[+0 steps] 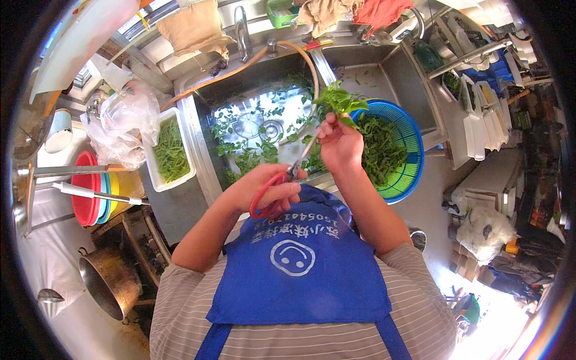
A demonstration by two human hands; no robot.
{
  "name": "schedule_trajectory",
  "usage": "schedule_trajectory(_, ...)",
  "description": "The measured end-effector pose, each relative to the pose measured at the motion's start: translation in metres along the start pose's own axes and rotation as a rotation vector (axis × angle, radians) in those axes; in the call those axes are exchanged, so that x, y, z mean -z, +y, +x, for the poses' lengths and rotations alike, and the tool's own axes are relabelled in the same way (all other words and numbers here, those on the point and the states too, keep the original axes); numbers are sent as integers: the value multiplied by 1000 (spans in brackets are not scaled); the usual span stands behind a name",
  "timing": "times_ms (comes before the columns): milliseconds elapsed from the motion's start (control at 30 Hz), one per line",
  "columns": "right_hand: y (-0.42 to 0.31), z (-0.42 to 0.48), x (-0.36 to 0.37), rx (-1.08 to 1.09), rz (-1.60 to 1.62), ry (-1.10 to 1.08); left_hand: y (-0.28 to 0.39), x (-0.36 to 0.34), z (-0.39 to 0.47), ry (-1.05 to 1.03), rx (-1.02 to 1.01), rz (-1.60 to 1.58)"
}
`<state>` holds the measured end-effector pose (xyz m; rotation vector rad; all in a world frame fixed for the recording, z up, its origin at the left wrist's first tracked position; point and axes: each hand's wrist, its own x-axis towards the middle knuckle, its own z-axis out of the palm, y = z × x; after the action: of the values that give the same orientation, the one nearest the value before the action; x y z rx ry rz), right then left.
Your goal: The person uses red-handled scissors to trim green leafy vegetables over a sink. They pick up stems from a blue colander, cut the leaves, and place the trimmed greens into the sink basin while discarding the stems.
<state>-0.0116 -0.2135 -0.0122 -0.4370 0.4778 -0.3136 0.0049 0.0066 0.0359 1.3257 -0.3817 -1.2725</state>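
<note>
My left hand [270, 189] grips red-handled scissors [265, 200], whose metal blades point up and right towards my right hand. A bunch of leafy greens [339, 100] is pinched in the fingers of my right hand [343, 144], leaves upward. Beneath both hands, the stainless steel sink [211, 180] holds water with loose green sprigs [265, 150] floating in it. Right of my right forearm is a round plastic basket [416, 135], blue outside and green inside, with many cut leaves [382, 148] in it. Whether the blades touch the stems is unclear.
At left stands a white tray [192, 153] of green strips [171, 148], beside plastic bags [123, 121]. An orange hose [310, 63] curves into the sink near the faucet [243, 33]. A second basin [387, 76] adjoins on the right. A large pot [110, 279] sits low left.
</note>
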Motion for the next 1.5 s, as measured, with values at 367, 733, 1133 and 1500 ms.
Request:
schedule_trajectory(367,-12,11,-16,66,47,-15,-2,1,21,-20,46,-106)
schedule_trajectory(733,-6,13,-24,95,74,-2,3,-6,23,25,26,-151)
schedule_trajectory(1133,-4,23,-14,32,110,-17,-2,-7,28,69,36,-100)
schedule_trajectory(1500,-53,65,-8,196,95,146,-22,8,20,179,35,-98)
